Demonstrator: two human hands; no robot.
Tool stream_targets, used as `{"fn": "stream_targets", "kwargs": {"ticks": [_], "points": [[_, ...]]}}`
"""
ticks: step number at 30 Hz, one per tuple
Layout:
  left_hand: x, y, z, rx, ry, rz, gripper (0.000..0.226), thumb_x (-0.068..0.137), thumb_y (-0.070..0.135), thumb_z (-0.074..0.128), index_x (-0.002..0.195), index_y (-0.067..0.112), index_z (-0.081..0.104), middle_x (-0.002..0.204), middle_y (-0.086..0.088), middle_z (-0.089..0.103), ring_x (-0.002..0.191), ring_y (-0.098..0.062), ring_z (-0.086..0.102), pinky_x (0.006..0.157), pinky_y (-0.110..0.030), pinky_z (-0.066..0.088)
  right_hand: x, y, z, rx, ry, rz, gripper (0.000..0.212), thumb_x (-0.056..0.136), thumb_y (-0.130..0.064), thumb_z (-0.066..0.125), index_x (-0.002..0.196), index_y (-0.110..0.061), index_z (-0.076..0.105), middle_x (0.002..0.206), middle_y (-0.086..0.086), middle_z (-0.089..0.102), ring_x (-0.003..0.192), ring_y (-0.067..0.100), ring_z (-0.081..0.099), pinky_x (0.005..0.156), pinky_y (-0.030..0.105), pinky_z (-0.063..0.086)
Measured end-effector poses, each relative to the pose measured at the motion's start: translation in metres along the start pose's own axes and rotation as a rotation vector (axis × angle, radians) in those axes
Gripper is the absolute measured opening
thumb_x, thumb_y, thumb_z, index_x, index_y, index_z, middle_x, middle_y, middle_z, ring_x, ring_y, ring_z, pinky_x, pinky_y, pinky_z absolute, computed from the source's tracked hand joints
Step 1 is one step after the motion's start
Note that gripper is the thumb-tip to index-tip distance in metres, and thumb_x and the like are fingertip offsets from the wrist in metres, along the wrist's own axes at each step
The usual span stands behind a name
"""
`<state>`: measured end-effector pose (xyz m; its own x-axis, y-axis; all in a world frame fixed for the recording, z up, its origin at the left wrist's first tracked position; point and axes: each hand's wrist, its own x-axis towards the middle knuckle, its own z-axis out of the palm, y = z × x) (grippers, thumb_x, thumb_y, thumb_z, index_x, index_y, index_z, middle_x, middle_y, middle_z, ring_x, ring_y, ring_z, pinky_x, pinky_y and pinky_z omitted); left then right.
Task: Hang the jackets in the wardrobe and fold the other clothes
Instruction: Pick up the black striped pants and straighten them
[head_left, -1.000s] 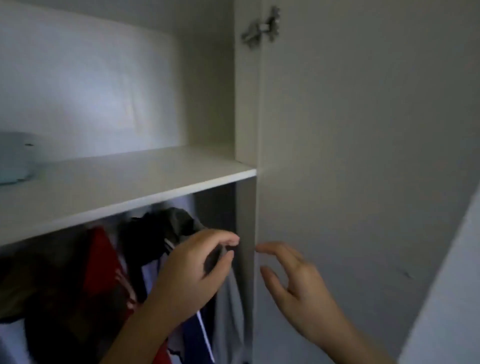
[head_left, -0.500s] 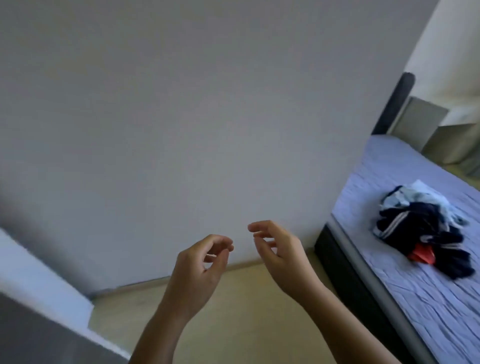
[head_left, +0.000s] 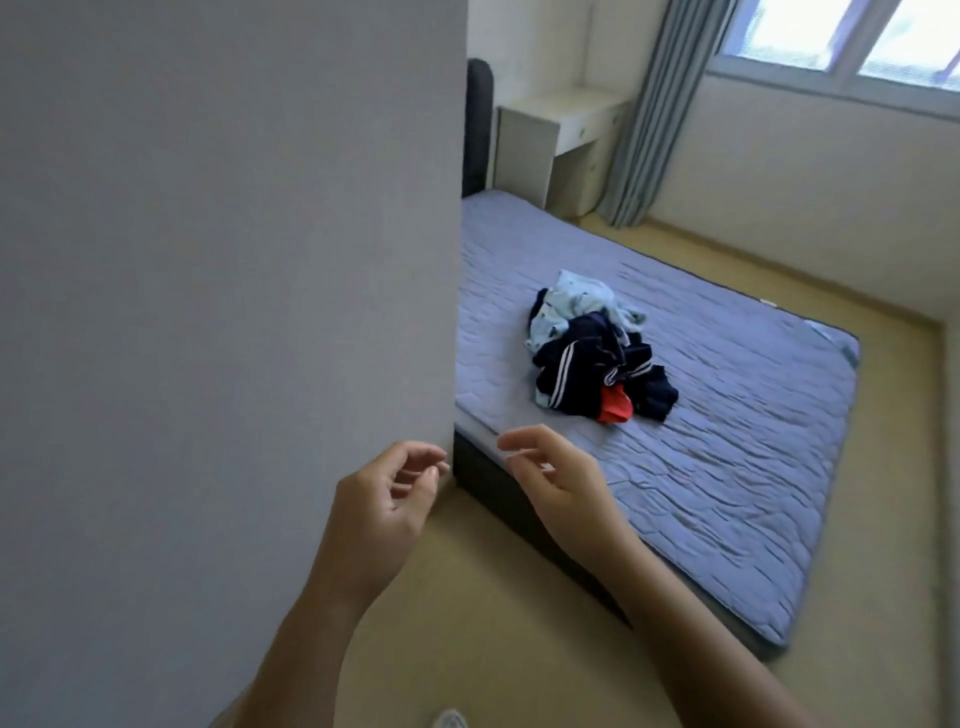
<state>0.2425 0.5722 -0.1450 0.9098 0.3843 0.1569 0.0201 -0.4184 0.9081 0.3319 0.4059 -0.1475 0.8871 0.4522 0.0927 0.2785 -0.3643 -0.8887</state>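
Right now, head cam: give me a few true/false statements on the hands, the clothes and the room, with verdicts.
1. The left hand and the right hand hold nothing. True.
2. The pile of clothes lies on the floor. False: it lies on the blue quilted mattress.
3. A red garment shows at the near edge of the pile. True.
4. The grey curtain covers the whole window. False: it hangs gathered at the window's left side, and the panes are bare.
5. The right hand touches the pile. False: it is apart from the pile, nearer the camera, by the mattress's near edge.
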Motion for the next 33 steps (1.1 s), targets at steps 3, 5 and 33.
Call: {"fn": "stream_targets", "kwargs": {"ticks": [3,5,33], "points": [[0.066,-0.001,0.030,-0.012,-0.117,0.028,0.021,0.091,0.014,0.059,0.086,0.034,0.064,0.084,0.020,0.070,0.079,-0.003,0.066,0.071,-0.011,0.049,0.039,0.024,-0.027,-0.009,0.126,0.064,0.019,0.095,-0.013,0.052,0.102,-0.026,0.064,0.099,-0.016,0.065,0.091,-0.003,0.060,0.073,0.011,0.048],[0.099,0.001,0.055,-0.025,-0.200,0.046,0.014,0.090,0.022,0.058,0.087,0.034,0.065,0.083,0.019,0.070,0.080,-0.003,0.066,0.072,-0.012,0.049,0.055,0.044,-0.045,-0.007,0.201,0.120,0.020,0.095,-0.014,0.052,0.100,-0.029,0.062,0.100,-0.015,0.065,0.093,-0.001,0.061,0.074,0.011,0.047],[0.486,-0.243,0.478,-0.117,-0.202,-0.909,0.014,0.092,0.006,0.056,0.092,0.020,0.057,0.100,-0.007,0.061,0.082,-0.013,0.058,0.065,-0.029,0.050,0.426,0.500,-0.214,-0.136,-0.113,0.864,0.032,0.091,-0.010,0.047,0.121,-0.014,0.057,0.121,0.004,0.059,0.102,0.015,0.054,0.080,0.022,0.039]]}}
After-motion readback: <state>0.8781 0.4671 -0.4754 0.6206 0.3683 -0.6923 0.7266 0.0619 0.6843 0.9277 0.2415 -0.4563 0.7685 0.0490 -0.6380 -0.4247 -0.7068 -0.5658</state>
